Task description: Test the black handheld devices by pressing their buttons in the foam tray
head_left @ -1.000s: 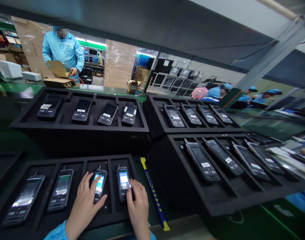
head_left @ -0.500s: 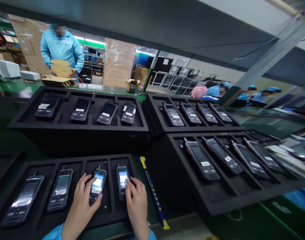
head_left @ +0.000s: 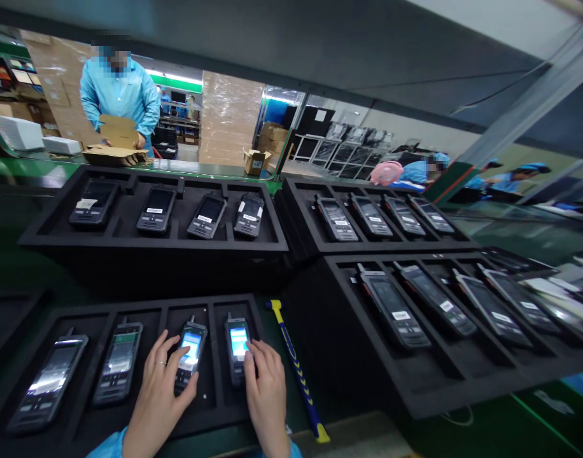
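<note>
Two lit handsets, third (head_left: 188, 353) and fourth (head_left: 238, 346) slots of near foam tray (head_left: 210, 407). Left hand (head_left: 160, 388) cradles third handset, thumb on keypad. Right hand (head_left: 266, 385) loosely curled, fingertips on fourth handset's keys, grasping nothing. Both left handsets (head_left: 48, 381) (head_left: 118, 362) show paler screens, untouched. Other trays' handsets (head_left: 396, 306) dark, white stickers unreadable. Screen text too small. Hammer (head_left: 296, 369) beside tray.

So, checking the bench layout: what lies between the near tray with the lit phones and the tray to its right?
A blue-and-yellow tool on the green bench, head view.
</note>
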{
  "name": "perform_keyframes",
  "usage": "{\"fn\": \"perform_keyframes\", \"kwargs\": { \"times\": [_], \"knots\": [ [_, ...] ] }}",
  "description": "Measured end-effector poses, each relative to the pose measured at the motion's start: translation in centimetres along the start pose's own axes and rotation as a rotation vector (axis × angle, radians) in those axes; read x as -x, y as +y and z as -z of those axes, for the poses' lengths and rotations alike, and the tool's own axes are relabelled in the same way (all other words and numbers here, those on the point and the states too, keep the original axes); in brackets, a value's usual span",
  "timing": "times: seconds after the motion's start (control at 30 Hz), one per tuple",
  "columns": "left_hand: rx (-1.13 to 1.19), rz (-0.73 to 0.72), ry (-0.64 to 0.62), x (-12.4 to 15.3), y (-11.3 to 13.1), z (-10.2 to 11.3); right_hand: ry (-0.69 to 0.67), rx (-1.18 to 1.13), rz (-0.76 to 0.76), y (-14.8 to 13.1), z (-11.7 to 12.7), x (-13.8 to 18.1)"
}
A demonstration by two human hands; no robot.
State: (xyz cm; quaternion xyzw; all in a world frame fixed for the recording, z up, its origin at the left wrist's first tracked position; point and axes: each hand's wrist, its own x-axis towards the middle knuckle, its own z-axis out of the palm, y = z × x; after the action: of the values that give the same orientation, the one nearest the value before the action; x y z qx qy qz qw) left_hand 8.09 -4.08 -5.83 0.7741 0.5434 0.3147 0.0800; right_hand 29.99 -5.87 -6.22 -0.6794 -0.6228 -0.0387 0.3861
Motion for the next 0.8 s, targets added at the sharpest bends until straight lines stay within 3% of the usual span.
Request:
{"fn": "perform_keyframes", "kwargs": {
  "times": [0.8],
  "knots": [
    [0.107, 0.093, -0.061, -0.12, 0.03, -0.34, 0.011, 0.02, 0.015, -0.07, -0.24, 0.05]
  ]
}}
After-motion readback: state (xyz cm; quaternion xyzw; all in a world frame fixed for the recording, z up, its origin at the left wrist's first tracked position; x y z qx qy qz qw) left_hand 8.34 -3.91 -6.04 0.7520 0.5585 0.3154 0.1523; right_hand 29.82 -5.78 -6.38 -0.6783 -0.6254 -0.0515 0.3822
